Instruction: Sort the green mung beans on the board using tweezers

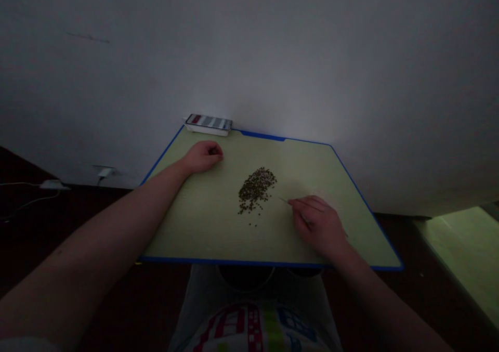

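Note:
A loose pile of small brown grains (255, 188), like seeds or beans, lies mid-board, with several strays towards the near side. My right hand (317, 224) rests to the right of the pile, fingers pinched round a thin pointed tool (284, 200). Its pale tip points left at the grains and stays apart from them; its back end shows by the wrist. Whether it is tweezers or a plain stick I cannot tell. On the board's left side lies my left hand (203, 156), fingers curled in, away from the pile; anything inside them is hidden.
The pale board (218, 232) has a blue rim and meets a plain wall (249, 50). A phone (209, 122) lies on a white box (206, 130) at the back left corner. Low on the left are a plug (105, 172) and a white cable (39, 201).

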A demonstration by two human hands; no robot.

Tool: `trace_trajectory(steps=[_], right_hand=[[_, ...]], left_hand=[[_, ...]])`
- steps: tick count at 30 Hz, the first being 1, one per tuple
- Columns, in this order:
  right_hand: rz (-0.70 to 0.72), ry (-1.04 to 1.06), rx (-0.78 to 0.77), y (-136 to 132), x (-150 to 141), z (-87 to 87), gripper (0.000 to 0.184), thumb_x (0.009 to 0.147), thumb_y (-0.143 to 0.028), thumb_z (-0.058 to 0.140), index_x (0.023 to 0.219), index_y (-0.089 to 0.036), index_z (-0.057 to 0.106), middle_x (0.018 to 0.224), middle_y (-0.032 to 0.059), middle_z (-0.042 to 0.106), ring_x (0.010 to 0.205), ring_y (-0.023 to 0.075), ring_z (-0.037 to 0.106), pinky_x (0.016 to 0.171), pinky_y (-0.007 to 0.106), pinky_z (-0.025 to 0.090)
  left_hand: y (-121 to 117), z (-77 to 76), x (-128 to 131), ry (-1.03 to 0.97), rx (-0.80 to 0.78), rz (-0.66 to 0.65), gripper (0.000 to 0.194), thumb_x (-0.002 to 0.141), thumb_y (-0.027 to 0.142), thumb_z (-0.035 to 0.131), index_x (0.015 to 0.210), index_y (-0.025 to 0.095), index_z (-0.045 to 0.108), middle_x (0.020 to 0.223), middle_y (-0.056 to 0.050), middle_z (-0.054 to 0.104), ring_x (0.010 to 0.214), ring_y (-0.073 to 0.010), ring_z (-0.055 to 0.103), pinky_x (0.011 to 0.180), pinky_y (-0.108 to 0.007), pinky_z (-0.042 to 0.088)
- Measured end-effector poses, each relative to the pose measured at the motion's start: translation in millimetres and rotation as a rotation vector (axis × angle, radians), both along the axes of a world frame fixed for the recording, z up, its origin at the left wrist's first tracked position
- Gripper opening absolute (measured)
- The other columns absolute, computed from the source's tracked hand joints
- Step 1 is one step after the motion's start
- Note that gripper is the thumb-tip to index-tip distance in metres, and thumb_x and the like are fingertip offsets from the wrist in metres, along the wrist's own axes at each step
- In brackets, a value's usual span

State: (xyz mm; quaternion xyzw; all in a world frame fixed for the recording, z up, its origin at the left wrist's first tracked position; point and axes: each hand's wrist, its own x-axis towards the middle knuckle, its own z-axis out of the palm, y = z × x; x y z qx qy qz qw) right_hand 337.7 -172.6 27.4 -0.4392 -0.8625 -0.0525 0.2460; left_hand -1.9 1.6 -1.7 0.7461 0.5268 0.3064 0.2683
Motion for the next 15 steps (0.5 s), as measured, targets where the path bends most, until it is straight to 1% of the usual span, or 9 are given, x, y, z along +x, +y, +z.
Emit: trace_trajectory(steps=[2,6,10,15], right_hand=[[0.044,0.085,-0.068,0.7,-8.1,-3.1,0.028,0.090,-0.016,0.048,0.105,-0.018,0.072,0.092,0.0076,0.075,0.083,0.0188,0.066,0.077,0.035,0.055],[-0.015,0.122,-0.178,5.8,-15.1,-9.1,0.028,0.089,-0.015,0.048,0.106,-0.016,0.071,0.092,0.0081,0.074,0.083,0.0194,0.067,0.077,0.035,0.055],[-0.056,0.108,-0.203,10.0,-13.3,-11.1,0.028,0.088,-0.016,0.049,0.105,-0.013,0.071,0.093,0.0097,0.074,0.084,0.0206,0.067,0.078,0.036,0.055],[-0.059,0.104,-0.209,11.6,-13.8,-11.1,0.028,0.089,-0.017,0.049,0.105,-0.015,0.071,0.092,0.0084,0.074,0.084,0.0195,0.067,0.078,0.035,0.054]], left_hand=[[-0.4,0.7,0.4,0.004,0.000,0.008,0.020,0.065,0.034,0.059,0.074,0.016,0.062,0.064,0.000,0.055,0.060,-0.0121,0.048,0.058,-0.026,0.037],[-0.5,1.2,1.3,0.006,-0.010,0.003,0.020,0.065,0.034,0.060,0.075,0.016,0.062,0.065,0.000,0.056,0.061,-0.0124,0.048,0.060,-0.026,0.039],[-0.1,0.4,1.9,-0.002,0.002,-0.006,0.019,0.066,0.032,0.060,0.074,0.016,0.062,0.065,0.000,0.057,0.062,-0.0120,0.049,0.059,-0.025,0.039],[-0.7,1.5,2.4,0.000,-0.022,0.001,0.019,0.066,0.032,0.059,0.075,0.016,0.062,0.065,0.000,0.057,0.061,-0.0116,0.049,0.059,-0.025,0.039]])
